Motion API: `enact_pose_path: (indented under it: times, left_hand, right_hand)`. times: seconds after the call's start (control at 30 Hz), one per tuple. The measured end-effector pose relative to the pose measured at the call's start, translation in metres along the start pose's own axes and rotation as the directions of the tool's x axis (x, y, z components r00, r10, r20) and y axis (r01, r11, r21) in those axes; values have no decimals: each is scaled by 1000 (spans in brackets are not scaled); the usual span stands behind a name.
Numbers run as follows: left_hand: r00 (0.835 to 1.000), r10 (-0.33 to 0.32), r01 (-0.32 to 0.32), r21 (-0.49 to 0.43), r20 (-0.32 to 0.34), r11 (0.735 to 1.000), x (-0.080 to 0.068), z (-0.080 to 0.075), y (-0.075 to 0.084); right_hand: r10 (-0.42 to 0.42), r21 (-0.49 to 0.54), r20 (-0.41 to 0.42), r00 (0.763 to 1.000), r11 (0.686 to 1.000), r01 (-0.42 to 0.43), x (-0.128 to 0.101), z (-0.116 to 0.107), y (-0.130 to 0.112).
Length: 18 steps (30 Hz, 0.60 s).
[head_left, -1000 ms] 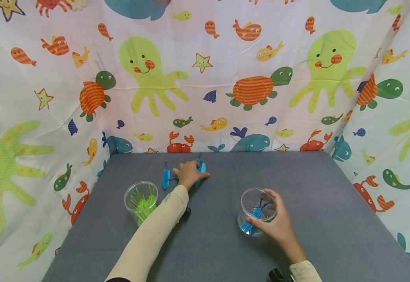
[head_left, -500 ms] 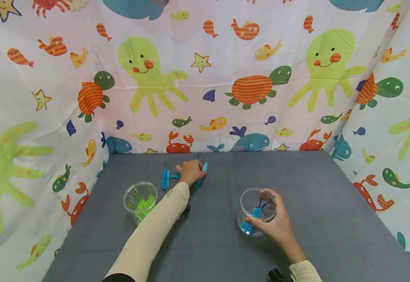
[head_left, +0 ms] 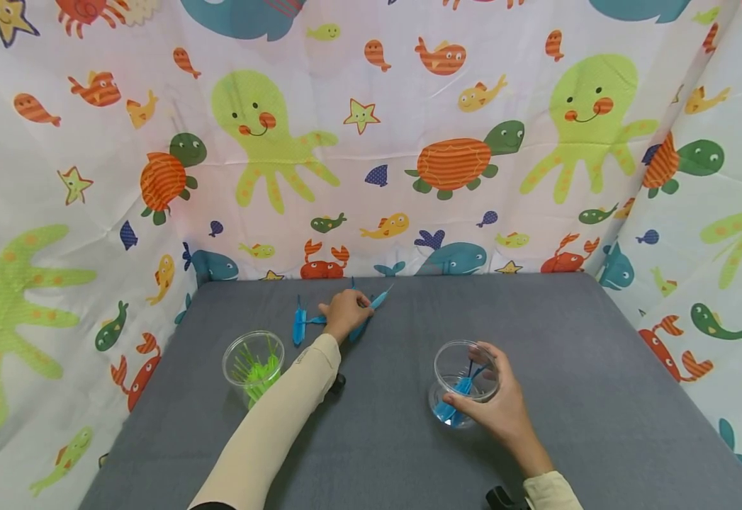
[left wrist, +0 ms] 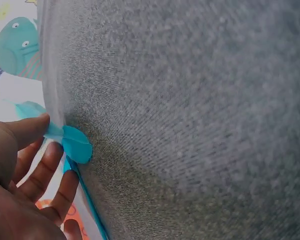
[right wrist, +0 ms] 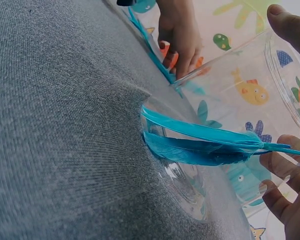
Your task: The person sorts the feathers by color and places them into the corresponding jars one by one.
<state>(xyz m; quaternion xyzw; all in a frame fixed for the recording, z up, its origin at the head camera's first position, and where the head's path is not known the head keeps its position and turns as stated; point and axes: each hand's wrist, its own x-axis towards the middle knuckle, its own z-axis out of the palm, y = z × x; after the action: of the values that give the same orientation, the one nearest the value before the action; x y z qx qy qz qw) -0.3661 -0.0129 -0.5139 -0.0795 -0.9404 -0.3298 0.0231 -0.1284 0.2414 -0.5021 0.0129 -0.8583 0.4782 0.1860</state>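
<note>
My left hand (head_left: 359,307) reaches to the table's far edge and pinches a blue feather (head_left: 377,301) between thumb and fingers; the left wrist view shows the feather's tip (left wrist: 75,145) held at my fingertips (left wrist: 54,148). More blue feathers (head_left: 299,324) lie on the cloth beside that hand. My right hand (head_left: 475,379) grips a clear plastic cup (head_left: 447,363) standing on the table, with blue feathers (right wrist: 200,145) inside it. The right wrist view shows the cup (right wrist: 225,95) close up and the left hand (right wrist: 182,35) beyond it.
A second clear cup (head_left: 254,363) holding green feathers stands at the left, by my left forearm. The grey table cloth (head_left: 568,340) is ringed by a sea-animal print curtain (head_left: 409,142) at the back and on both sides. A small black object (head_left: 339,383) lies beneath my left forearm.
My left hand has closed on one blue feather and raised it a little; its tip now points up and to the right. The right hand and its cup have stayed put.
</note>
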Motion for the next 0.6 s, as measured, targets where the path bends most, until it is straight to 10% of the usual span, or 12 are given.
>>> enact_pose_path:
  times: [0.6]
  left_hand:
    - [994, 100, -105, -120, -46, 987, -16, -7, 38]
  right_hand:
    - [-13, -4, -10, 1000, 1000, 13, 1, 0, -1]
